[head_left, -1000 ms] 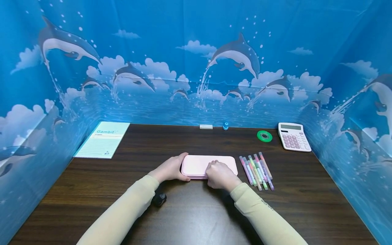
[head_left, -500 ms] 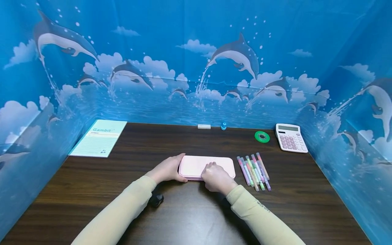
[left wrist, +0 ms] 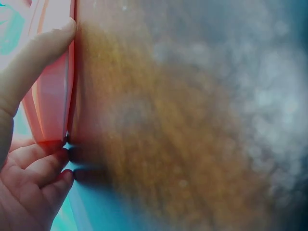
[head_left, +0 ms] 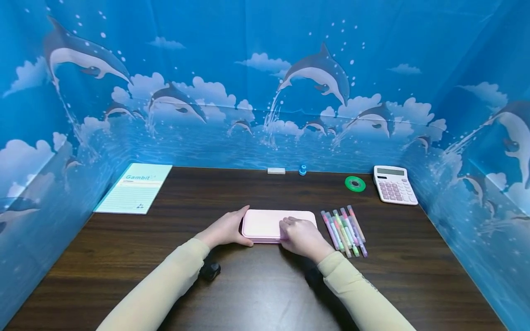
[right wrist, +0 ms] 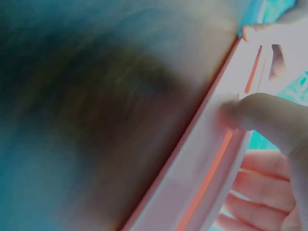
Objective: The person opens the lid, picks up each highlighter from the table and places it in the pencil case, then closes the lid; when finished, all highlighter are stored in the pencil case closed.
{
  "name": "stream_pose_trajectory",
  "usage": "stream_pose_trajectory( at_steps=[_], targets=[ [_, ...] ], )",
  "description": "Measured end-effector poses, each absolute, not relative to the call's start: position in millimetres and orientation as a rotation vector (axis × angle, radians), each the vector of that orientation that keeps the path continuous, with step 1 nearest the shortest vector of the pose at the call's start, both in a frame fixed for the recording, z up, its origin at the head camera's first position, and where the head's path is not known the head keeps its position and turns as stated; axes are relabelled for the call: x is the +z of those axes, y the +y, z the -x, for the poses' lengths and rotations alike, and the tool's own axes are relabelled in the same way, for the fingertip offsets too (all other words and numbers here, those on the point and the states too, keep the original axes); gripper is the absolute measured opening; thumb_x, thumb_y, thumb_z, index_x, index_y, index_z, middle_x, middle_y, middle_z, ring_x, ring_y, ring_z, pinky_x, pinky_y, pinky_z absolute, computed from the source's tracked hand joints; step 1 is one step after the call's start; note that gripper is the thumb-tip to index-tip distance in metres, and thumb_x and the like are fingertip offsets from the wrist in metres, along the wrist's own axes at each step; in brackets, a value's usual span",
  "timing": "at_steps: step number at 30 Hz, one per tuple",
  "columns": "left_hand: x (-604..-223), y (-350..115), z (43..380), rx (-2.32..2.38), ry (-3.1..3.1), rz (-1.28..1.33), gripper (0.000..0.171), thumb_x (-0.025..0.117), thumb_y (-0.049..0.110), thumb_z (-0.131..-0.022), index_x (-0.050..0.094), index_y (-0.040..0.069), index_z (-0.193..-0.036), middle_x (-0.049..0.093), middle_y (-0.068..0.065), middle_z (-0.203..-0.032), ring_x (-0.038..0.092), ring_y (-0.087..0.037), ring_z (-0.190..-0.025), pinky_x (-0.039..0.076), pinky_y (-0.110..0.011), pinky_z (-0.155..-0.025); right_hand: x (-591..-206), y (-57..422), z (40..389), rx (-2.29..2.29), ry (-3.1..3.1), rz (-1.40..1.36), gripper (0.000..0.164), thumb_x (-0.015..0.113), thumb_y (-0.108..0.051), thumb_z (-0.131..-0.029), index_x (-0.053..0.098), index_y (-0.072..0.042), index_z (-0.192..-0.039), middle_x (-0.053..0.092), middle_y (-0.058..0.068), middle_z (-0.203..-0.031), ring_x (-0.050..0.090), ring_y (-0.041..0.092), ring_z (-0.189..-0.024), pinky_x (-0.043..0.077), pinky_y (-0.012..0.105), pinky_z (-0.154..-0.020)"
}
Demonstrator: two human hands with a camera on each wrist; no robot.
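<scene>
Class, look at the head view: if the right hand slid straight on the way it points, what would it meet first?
Most likely the pink case, since the right hand reaches over its near edge, though exact depth is unclear.

The case (head_left: 262,222) looks smooth plastic, the wood-grain table (head_left: 256,289) glossy, the backdrop (head_left: 198,50) cloth.

1. On the head feed I see a pink case (head_left: 262,224), elongated and low, its corners rounded, its top smooth.
2. It lies flat on the dark surface (head_left: 232,191), one long side towards the person, its top looking closed.
3. I make out an orange line along its side, gap or trim unclear.
4. Left fingers (left wrist: 47,167) grip its left end; right fingers (right wrist: 263,189) hold its near edge.
</scene>
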State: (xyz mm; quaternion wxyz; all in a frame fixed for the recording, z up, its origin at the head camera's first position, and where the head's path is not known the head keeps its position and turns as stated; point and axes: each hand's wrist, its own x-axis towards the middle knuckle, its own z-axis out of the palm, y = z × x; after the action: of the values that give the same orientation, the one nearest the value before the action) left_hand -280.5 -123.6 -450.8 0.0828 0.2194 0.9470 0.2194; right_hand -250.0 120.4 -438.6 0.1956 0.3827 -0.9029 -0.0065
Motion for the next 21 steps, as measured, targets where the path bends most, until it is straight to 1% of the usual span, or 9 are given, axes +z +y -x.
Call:
stream_pose_trajectory(
  at_steps=[3,4,7,9,11,15,18,21],
  targets=[
    [-451,-124,280,0.674,2.821,-0.671,0.116,0.085,0.048,-0.064,0.023,-0.003,-0.148,0.043,-0.021,-0.144,0.047,-0.029,-0.128,0.040,-0.041,-0.103,-437,125,252,0.042,-2.542,-1.087,0.030,0.080,-0.029,-0.072,0.055,-0.013,-0.075,0.055,-0.005,-0.066,0.051,0.009,-0.059,0.048,0.025,-0.056],
    [-451,-125,280,0.680,2.818,-0.675,0.117,0.084,0.048,-0.064,0.022,-0.003,-0.149,0.043,-0.021,-0.143,0.048,-0.029,-0.127,0.040,-0.041,-0.103,-436,126,252,0.062,-2.553,-1.088,0.030,0.080,-0.030,-0.074,0.054,-0.014,-0.074,0.051,-0.006,-0.063,0.046,0.008,-0.056,0.046,0.024,-0.054],
    [-451,-126,280,0.692,2.809,-0.676,0.119,0.084,0.049,-0.064,0.020,-0.002,-0.149,0.044,-0.020,-0.143,0.048,-0.029,-0.127,0.040,-0.041,-0.103,-430,129,253,0.122,-2.587,-1.074,0.031,0.078,-0.033,-0.076,0.053,-0.015,-0.072,0.043,-0.009,-0.059,0.038,0.005,-0.052,0.038,0.021,-0.050],
    [-451,-127,280,0.702,2.803,-0.674,0.120,0.085,0.049,-0.064,0.018,-0.001,-0.150,0.044,-0.020,-0.143,0.049,-0.028,-0.126,0.040,-0.041,-0.103,-425,131,254,0.179,-2.611,-1.048,0.029,0.077,-0.033,-0.076,0.055,-0.015,-0.072,0.042,-0.009,-0.057,0.037,0.006,-0.050,0.035,0.020,-0.048],
    [-451,-128,279,0.717,2.806,-0.678,0.120,0.085,0.048,-0.063,0.018,-0.002,-0.150,0.044,-0.021,-0.142,0.050,-0.028,-0.125,0.040,-0.041,-0.102,-421,132,256,0.249,-2.632,-1.004,0.026,0.077,-0.033,-0.077,0.062,-0.013,-0.075,0.048,-0.008,-0.057,0.039,0.006,-0.050,0.035,0.020,-0.048],
    [-450,-130,278,0.744,2.813,-0.656,0.122,0.086,0.046,-0.063,0.015,-0.002,-0.150,0.046,-0.022,-0.140,0.052,-0.028,-0.123,0.041,-0.042,-0.102,-414,136,260,0.351,-2.646,-0.889,0.031,0.078,-0.038,-0.076,0.073,-0.010,-0.087,0.067,-0.002,-0.069,0.055,0.009,-0.056,0.047,0.024,-0.054],
    [-449,-130,276,0.774,2.802,-0.619,0.124,0.086,0.046,-0.063,0.012,-0.001,-0.151,0.049,-0.021,-0.137,0.053,-0.028,-0.120,0.041,-0.042,-0.101,-412,140,264,0.390,-2.627,-0.825,0.032,0.078,-0.038,-0.076,0.075,-0.010,-0.091,0.071,0.000,-0.077,0.061,0.010,-0.062,0.052,0.027,-0.061],
    [-449,-130,275,0.809,2.793,-0.607,0.125,0.087,0.044,-0.062,0.011,-0.001,-0.151,0.051,-0.020,-0.136,0.054,-0.028,-0.120,0.041,-0.042,-0.101,-412,143,268,0.426,-2.582,-0.782,0.029,0.078,-0.036,-0.077,0.075,-0.010,-0.088,0.072,0.001,-0.078,0.062,0.010,-0.063,0.052,0.029,-0.061]
  ],
)
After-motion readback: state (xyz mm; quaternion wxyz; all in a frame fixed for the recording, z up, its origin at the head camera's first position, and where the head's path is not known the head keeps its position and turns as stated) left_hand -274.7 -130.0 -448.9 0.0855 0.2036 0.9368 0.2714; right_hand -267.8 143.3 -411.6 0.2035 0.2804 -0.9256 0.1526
